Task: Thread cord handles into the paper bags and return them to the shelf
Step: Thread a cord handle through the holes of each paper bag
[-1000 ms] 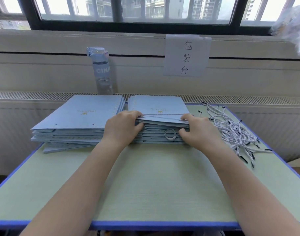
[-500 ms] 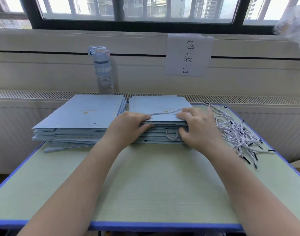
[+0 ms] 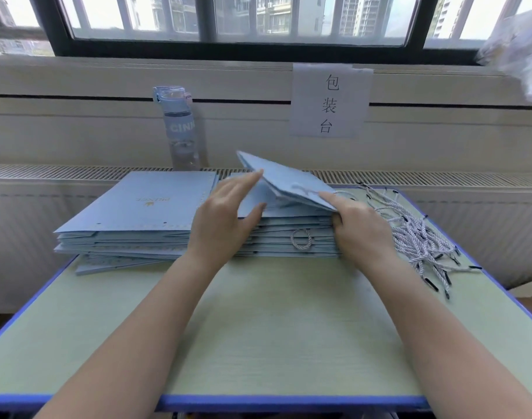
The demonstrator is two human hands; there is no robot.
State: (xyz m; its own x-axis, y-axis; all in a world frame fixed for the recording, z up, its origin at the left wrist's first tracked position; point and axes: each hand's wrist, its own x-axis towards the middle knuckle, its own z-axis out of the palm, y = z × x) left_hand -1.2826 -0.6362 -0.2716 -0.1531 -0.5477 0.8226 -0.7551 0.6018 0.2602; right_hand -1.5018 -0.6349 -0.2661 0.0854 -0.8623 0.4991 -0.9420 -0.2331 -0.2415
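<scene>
Paper bag (image 3: pixel 284 179) tilted, corner pinched by right fingers (image 3: pixel 329 198)

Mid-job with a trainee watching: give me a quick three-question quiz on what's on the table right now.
1. True or false: the loose cord handles lie to the right of the right stack of bags.
2. What stands behind the left stack? A) water bottle B) tape roll C) scissors
3. Fill in: the ___ hand pinches the near corner of the raised top paper bag.

Key: 1 true; 2 A; 3 right, the right hand.
</scene>
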